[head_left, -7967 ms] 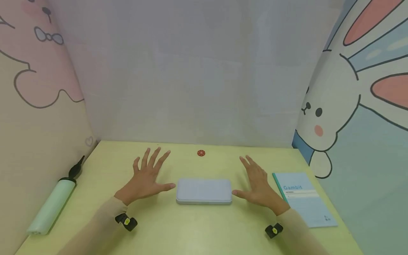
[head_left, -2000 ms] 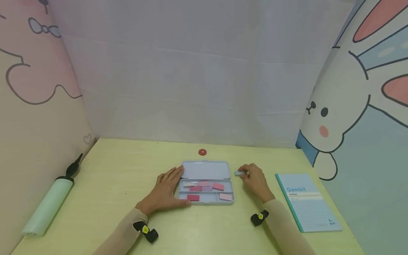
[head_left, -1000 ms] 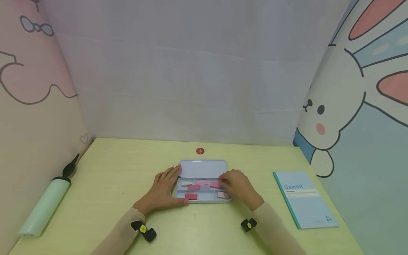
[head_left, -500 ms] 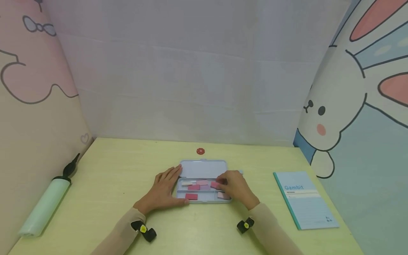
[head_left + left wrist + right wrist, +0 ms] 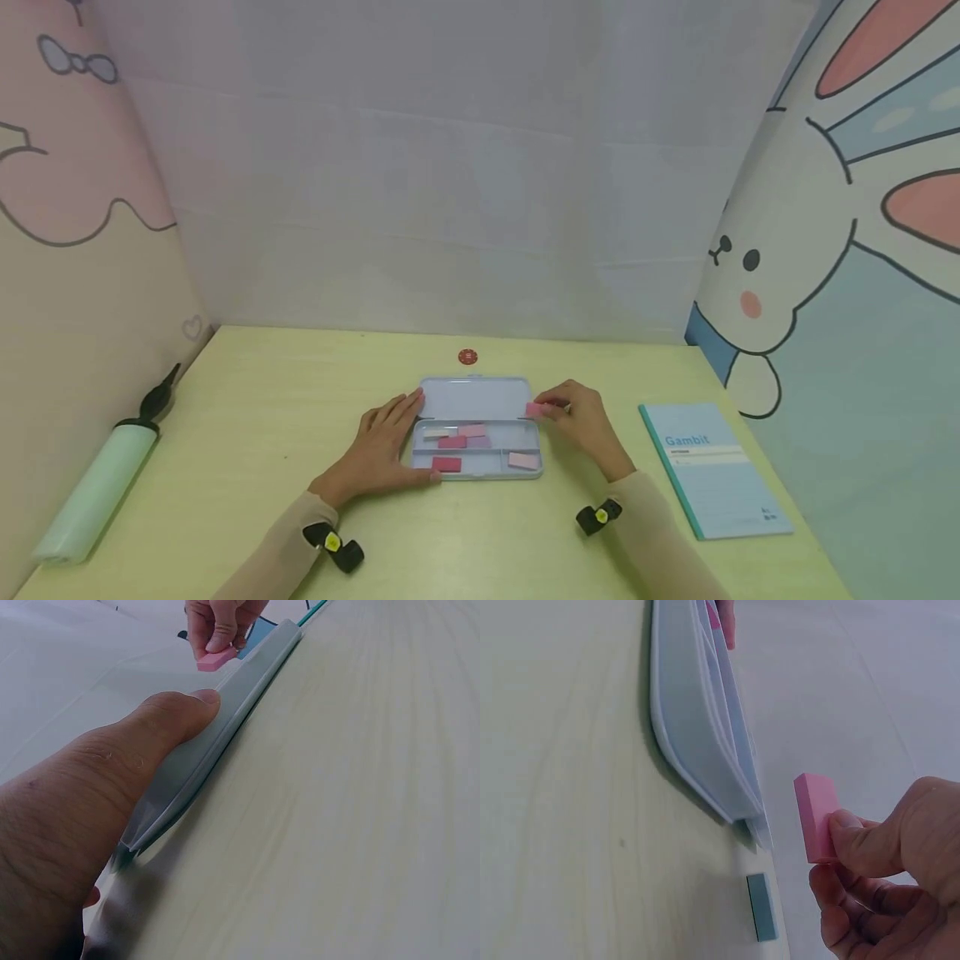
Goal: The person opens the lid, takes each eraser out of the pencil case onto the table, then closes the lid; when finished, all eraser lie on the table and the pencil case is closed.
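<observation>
A pale lilac pencil case point(image 5: 474, 398) lies with its lid folded back on the table. My left hand point(image 5: 382, 448) rests along its left side, fingers straight toward the lid, thumb point(image 5: 195, 709) at the front rim. Between thumb and fingertips my right hand point(image 5: 588, 419) pinches a pink rectangular block point(image 5: 817, 817), raised by the case's right hinge corner. Inside, pink, lilac and white blocks lie in the long rear compartment; a deep pink block point(image 5: 447, 464) is front left and a pale pink block point(image 5: 523, 460) front right. Right of the case lies a blue-grey block point(image 5: 762, 907), hidden in the head view.
A red chip point(image 5: 468, 357) lies behind the case. To the right is a notebook point(image 5: 720, 475) marked "Gambit". A mint hand pump point(image 5: 97, 492) with a black nozzle lies along the left edge. A white sheet point(image 5: 450, 183) closes off the back.
From the closed case, the lid is now open. My right hand set down the blue-grey block, took a pink block from the rear compartment's right end and lifted it rightward. My left hand stays put.
</observation>
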Available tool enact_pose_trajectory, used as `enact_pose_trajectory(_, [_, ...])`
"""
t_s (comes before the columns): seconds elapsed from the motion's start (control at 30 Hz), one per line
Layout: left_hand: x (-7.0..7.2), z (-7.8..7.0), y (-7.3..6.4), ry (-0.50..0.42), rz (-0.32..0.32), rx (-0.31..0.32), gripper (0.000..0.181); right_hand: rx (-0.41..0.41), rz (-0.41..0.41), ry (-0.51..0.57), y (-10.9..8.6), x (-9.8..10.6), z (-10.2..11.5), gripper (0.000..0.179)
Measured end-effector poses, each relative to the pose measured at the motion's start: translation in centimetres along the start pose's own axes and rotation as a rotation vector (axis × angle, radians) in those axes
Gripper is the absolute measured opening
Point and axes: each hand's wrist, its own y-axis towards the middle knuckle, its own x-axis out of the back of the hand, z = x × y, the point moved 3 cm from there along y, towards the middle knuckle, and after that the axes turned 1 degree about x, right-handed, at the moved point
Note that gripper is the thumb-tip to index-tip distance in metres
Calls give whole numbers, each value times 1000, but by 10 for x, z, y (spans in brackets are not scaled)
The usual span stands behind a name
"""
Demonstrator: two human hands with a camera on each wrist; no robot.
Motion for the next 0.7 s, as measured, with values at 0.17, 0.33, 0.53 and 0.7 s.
enact_pose_trajectory(0.17, [1,2,-1,4,0,11,128,-38,-41,-49,2,16,-27,10])
enact_pose_trajectory(0.33, [1,2,-1,4,1,11,128,-107,-23,-85,2,31,-49,13])
enact_pose_trajectory(0.53, [-1,3,0,0,0,9,128,-190,82,-83,2,34,-64,17])
enact_pose_trajectory(0.7, [-3,4,1,5,2,5,128,-246,74,-79,1,30,-70,17])
